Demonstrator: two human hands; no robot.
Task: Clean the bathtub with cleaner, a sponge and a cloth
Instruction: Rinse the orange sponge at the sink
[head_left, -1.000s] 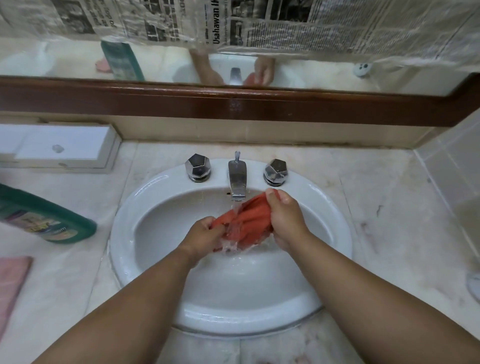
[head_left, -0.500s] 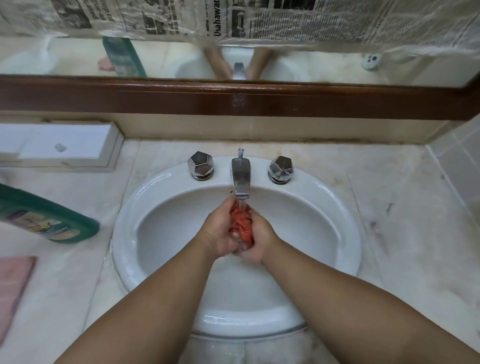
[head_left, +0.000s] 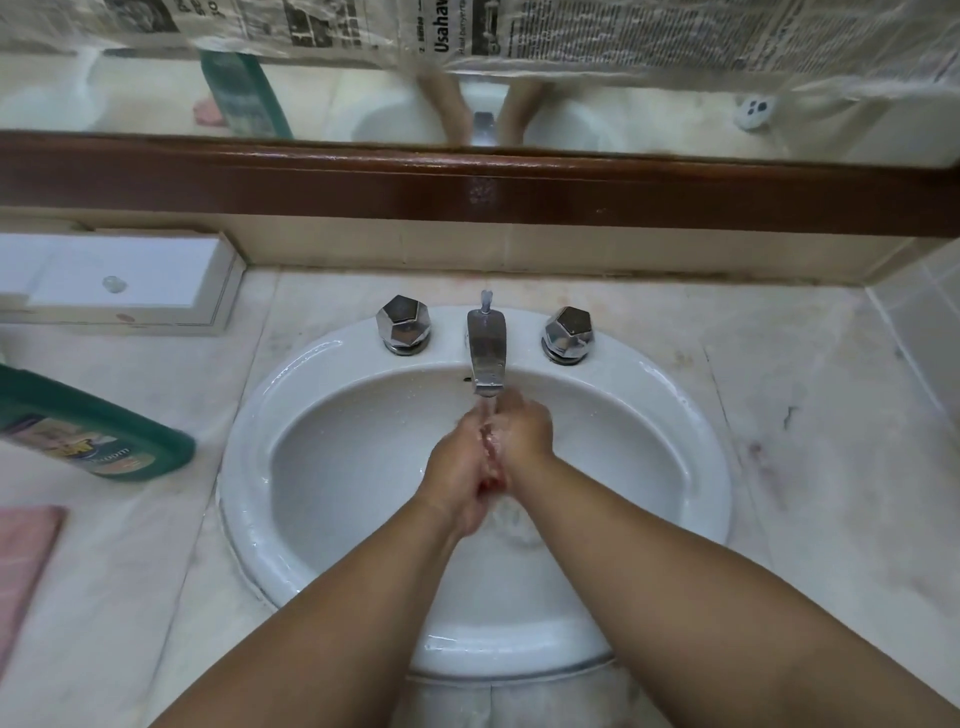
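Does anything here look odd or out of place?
Newspaper covers the upper mirror, leaving only a low strip of reflection. Dark stains mark the counter right of the sink. The left hand and right hand just squeeze a red cloth.

"Usahaw…", seemingly, on newspaper (head_left: 571, 31); cleaner bottle (head_left: 104, 441) label illegible.

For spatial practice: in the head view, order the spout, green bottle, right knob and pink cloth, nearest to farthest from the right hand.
1. Spout, just above the right hand.
2. Right knob, behind, slightly right.
3. Green bottle, lying far left.
4. Pink cloth, at the left edge.
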